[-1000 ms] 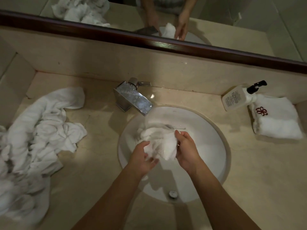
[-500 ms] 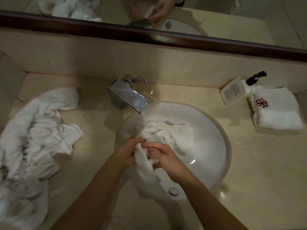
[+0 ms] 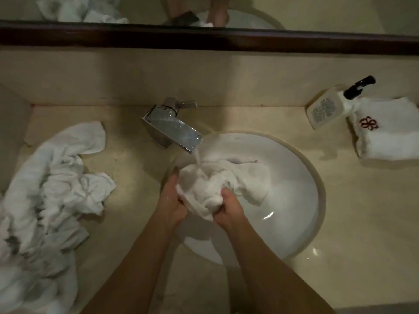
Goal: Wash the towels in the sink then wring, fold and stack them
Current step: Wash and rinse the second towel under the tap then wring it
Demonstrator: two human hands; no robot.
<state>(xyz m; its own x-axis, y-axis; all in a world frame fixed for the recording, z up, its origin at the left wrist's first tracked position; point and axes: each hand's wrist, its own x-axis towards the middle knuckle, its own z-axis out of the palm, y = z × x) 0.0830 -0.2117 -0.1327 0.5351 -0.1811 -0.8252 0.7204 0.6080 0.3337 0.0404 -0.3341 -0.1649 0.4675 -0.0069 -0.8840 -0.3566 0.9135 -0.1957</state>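
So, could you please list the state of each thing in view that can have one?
faucet: running, water falling onto the towel.
towel: bunched, in the sink, under the stream.
left hand: grips the towel.
right hand: grips the towel.
towel pile: crumpled, on the counter.
folded towel: folded.
pump bottle: upright.

White towel [image 3: 217, 184]: wet, bunched, held over the sink [image 3: 294, 177] basin between both hands, water stream landing on its top just beyond the fingers. Loose end trails right of the right hand. Crumpled towel heap [image 3: 52, 189]: well left of the left hand. Folded towel [image 3: 390, 137], red emblem: far right, flat.
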